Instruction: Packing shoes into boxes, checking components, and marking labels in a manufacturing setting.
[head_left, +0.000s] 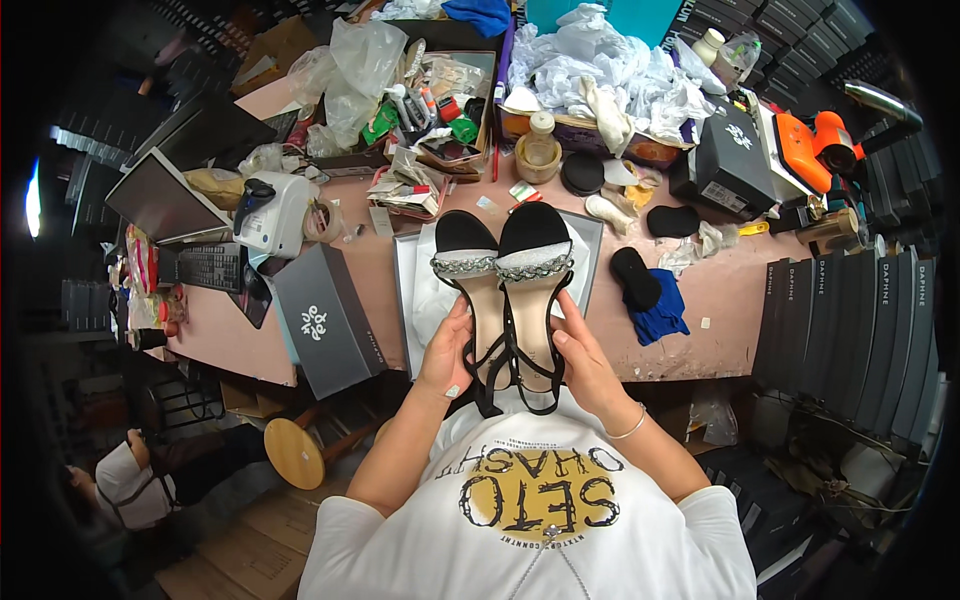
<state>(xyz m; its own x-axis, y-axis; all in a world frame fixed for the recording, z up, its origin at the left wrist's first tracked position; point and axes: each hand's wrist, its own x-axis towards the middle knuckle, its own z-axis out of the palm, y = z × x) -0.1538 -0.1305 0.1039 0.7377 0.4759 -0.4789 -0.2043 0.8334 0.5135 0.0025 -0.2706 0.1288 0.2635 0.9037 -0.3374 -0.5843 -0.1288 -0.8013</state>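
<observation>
Over the open box (590,262) (tissue-lined), hands (520,350) hold sandals (505,290).

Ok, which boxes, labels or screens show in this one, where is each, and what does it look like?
Grey shoebox lid: left of the hands, long, with a white logo.
Open shoebox: under the sandals, grey rim, white tissue inside.
Black box: desk's right, squarish, pale label on its side.
Dark boxes: far right, upright in a row.
Monitor: left, flat, screen dark.
Label printer: beside monitor, white.

Open shoebox (590,262) and lid (325,318) flanking sandals (505,290)
</observation>
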